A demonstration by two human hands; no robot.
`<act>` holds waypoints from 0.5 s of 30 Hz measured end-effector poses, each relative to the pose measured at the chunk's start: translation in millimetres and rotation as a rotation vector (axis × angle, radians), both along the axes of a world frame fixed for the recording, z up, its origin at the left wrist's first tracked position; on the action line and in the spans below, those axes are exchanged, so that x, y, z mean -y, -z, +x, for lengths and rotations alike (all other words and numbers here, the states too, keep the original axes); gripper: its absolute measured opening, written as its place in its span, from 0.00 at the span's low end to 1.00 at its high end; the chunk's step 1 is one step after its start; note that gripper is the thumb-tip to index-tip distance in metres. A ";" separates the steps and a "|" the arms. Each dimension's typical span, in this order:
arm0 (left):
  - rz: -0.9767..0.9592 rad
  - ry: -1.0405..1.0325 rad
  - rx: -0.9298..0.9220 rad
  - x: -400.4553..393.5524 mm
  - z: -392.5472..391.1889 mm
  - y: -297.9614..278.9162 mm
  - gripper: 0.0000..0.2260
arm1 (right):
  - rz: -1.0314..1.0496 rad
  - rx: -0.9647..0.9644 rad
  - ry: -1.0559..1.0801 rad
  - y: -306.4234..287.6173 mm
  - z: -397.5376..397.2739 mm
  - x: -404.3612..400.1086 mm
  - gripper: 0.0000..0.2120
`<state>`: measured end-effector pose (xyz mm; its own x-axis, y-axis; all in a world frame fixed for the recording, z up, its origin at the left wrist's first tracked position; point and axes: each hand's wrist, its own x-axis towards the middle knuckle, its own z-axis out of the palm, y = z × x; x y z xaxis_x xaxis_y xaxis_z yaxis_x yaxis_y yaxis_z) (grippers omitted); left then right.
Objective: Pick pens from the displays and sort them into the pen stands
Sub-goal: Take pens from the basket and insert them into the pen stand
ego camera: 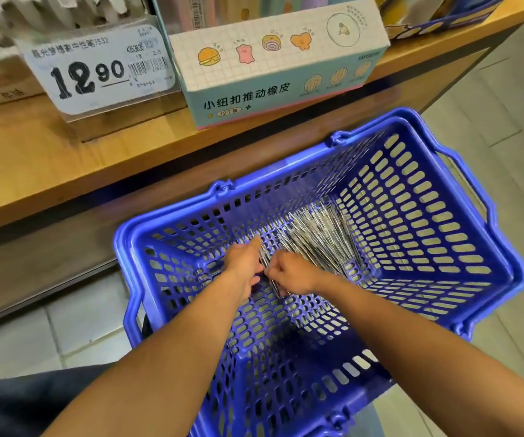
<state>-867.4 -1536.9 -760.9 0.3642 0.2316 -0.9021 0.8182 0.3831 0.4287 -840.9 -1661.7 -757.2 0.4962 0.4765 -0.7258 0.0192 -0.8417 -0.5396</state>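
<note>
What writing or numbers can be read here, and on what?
"12.90": price tag on the wooden shelf.
"7532": same tag, after blurred Chinese characters.
"小纽扣推动橡皮": front of the pastel box.
"12个装": same box, below.
Barcode digits and small captions: too blurred.

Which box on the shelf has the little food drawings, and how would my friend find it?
Start at the big blue basket where both hands are digging in pens. Look just above its far rim to the wooden shelf. The box stands there, right of the price tag reading 12.90. It alone has a checked white top with a burger, a pink blob, a swirl cake, and a teal front.
</note>
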 end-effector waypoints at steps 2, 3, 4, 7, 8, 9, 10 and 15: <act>0.007 -0.025 0.007 1.5 1.0 3.1 0.10 | 0.080 -0.084 -0.004 -5.4 -7.3 -5.7 0.07; 0.034 -0.051 0.005 1.4 1.7 4.2 0.12 | 0.122 -0.124 0.019 -5.3 -8.0 -8.1 0.08; 0.072 -0.074 -0.004 0.6 2.6 5.9 0.14 | 0.156 -0.165 0.055 -4.5 -6.5 -9.9 0.08; 0.195 -0.080 -0.052 -4.7 4.7 10.9 0.19 | 0.154 -0.139 0.206 5.6 5.8 -13.2 0.08; 0.209 -0.087 -0.061 -5.8 5.6 11.6 0.20 | 0.086 -0.036 0.229 11.9 9.6 -13.0 0.07; 0.211 -0.101 -0.062 -6.6 6.3 11.2 0.20 | -0.025 0.098 0.206 19.6 11.8 -12.3 0.06; 0.209 -0.114 -0.061 -7.0 6.8 10.7 0.19 | -0.151 0.219 0.153 26.2 10.7 -11.1 0.08; 0.210 -0.106 -0.082 -6.2 4.5 12.6 0.22 | -0.418 0.319 -0.057 50.4 -8.5 -12.9 0.21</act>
